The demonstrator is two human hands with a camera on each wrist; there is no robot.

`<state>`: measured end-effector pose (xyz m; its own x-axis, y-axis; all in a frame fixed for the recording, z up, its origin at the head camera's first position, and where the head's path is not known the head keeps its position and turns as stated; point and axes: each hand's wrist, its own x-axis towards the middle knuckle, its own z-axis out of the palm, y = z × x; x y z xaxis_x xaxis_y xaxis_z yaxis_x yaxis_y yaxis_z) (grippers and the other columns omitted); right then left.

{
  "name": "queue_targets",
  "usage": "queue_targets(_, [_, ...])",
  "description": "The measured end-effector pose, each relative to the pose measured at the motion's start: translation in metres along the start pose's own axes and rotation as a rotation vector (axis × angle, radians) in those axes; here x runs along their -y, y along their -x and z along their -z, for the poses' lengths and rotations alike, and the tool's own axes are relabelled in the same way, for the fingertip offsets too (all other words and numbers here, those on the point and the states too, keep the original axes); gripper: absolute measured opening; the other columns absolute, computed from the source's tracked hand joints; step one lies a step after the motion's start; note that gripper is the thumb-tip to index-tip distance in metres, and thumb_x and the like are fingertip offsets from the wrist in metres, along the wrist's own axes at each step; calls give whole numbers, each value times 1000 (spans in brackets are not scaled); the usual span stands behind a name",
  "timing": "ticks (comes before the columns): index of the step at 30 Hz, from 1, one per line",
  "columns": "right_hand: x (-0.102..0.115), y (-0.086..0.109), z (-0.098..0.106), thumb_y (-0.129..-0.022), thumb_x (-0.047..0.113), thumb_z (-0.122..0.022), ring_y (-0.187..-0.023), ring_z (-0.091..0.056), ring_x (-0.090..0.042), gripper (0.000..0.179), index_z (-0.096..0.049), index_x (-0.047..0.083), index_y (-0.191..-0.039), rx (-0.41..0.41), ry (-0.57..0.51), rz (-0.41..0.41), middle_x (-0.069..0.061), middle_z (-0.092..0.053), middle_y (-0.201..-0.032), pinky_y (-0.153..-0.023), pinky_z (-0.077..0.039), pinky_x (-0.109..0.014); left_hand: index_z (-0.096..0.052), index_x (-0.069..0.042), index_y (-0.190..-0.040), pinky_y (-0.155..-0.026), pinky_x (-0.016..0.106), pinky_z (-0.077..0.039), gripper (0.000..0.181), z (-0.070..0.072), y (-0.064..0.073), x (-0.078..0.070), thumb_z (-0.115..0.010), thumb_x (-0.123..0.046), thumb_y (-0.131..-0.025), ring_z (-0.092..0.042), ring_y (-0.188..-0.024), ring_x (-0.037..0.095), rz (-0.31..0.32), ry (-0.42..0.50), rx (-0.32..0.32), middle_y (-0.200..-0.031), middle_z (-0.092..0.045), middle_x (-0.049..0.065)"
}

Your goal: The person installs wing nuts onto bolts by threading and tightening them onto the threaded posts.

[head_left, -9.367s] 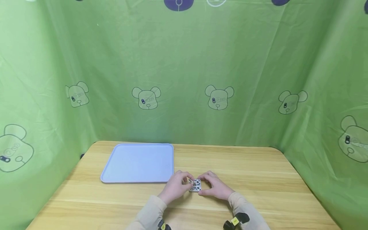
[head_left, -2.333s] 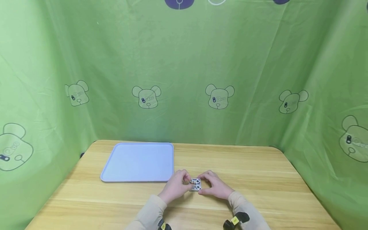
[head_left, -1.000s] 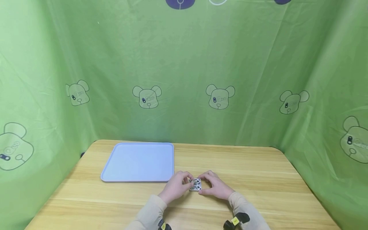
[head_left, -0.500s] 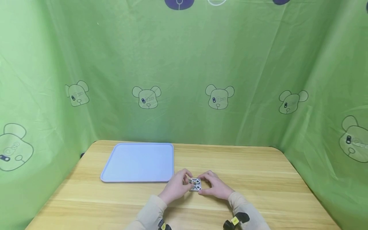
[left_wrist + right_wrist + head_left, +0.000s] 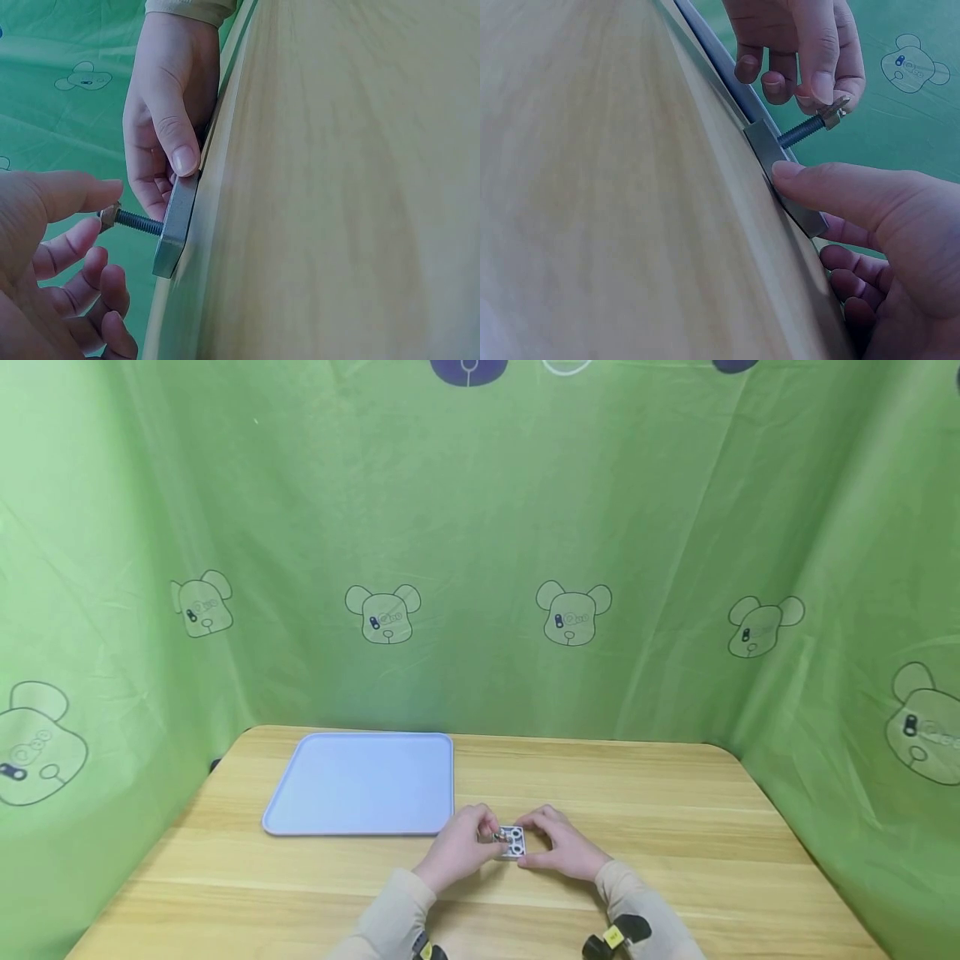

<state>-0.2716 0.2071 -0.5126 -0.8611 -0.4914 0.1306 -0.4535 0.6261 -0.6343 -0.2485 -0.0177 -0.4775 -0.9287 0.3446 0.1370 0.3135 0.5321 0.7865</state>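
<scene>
In the head view a small square metal block (image 5: 518,854) with round holes lies flat on the table between both hands. A threaded rod (image 5: 141,223) stands up from its top face near the left side. On the rod's upper end sits a brassy nut (image 5: 832,116), which my left hand (image 5: 459,845) pinches between thumb and fingertip, its other fingers loosely curled. My right hand (image 5: 562,847) grips the block from the right, thumb on the near edge and fingers at the far edge. Part of the block's left side is hidden behind the left fingers.
A pale blue-lilac tray (image 5: 447,793) lies on the wooden table (image 5: 637,793) at the back left, its near right corner close to my left hand. Green cloth (image 5: 480,693) with bear prints surrounds the table at the back and sides.
The left fingers keep shifting around the rod's top: half a second ago the index finger was raised and spread, now it is back at the nut. Right hand and block have stayed put.
</scene>
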Motion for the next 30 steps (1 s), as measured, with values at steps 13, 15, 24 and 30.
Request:
queue_targets(13, [0, 0, 0, -78, 46, -76, -110, -50, -19, 57, -60, 15, -123, 7, -21, -7, 1, -53, -115, -97, -42, -40, -62, -10, -95, -62, 23, -38, 28, 1, 1, 0, -79, -23, -78, -44, -70, 9, 9, -6, 14, -85, -59, 9])
queue_targets(15, [0, 0, 0, -78, 46, -76, -110, -50, -19, 57, -60, 16, -123, 9, -22, -6, 1, -53, -115, -98, -42, -40, -62, -11, -95, -61, 23, -37, 28, 1, 0, 0, -79, -24, -78, -44, -69, 9, 10, -11, 17, -85, -59, 9])
queue_targets(24, [-1, -1, -1, -78, 45, -76, -110, -50, -18, 55, -61, 17, -123, 2, -14, -3, 1, -54, -115, -98, -42, -39, -64, -12, -97, -60, 23, -38, 21, 0, 0, 2, -74, -24, -83, -45, -68, 8, -3, -27, 16, -83, -58, 4])
queue_targets(30, [0, -1, -1, -78, 43, -77, -109, -50, -19, 55, -61, 15, -123, -8, -14, 9, -2, -55, -115, -96, -42, -40, -65, -15, -95, -61, 22, -38, 17, -1, -2, 4, -73, -25, -85, -45, -68, 7, -12, -51, 14, -78, -53, -4])
